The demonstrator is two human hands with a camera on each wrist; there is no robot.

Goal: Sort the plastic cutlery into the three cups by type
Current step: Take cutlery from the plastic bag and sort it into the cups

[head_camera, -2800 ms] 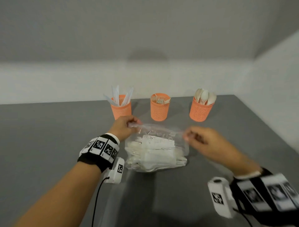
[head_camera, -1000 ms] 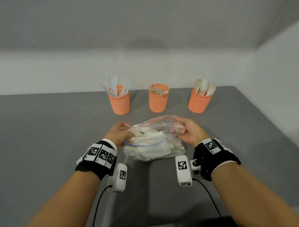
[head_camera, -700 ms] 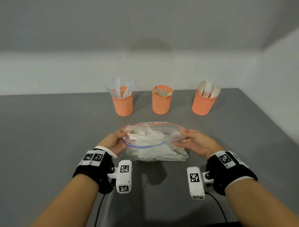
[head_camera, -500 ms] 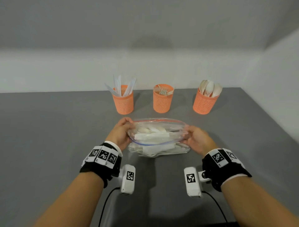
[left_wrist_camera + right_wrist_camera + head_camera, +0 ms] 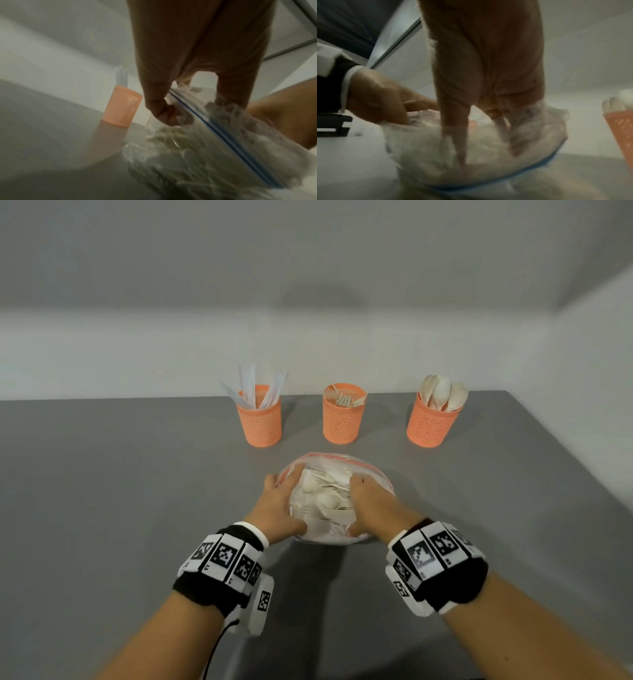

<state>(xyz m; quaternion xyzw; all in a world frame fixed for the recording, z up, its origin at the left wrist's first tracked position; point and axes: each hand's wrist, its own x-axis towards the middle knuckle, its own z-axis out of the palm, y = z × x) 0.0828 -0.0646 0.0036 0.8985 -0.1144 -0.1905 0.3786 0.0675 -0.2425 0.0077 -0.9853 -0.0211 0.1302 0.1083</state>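
Note:
A clear zip bag (image 5: pixel 337 474) full of white plastic cutlery (image 5: pixel 325 501) lies mid-table with its mouth spread wide and facing up. My left hand (image 5: pixel 277 508) pinches the bag's left rim; the left wrist view shows the thumb and fingers (image 5: pixel 164 108) on the blue zip line of the bag (image 5: pixel 205 155). My right hand (image 5: pixel 373 505) grips the right rim, its fingers (image 5: pixel 518 128) under the plastic of the bag (image 5: pixel 471 162). Behind stand three orange mesh cups: the knife cup (image 5: pixel 260 422), the fork cup (image 5: pixel 344 417) and the spoon cup (image 5: pixel 433 422).
The grey table (image 5: pixel 120 491) runs wide to the left and ends at a right edge (image 5: pixel 565 457) near the spoon cup. A pale wall rises just behind the cups. The knife cup (image 5: pixel 122 108) is close to my left hand.
Both hands have moved in from the bag's ends onto its rim. The bag's mouth has spread from a narrow slit into a wide round opening with the cutlery showing.

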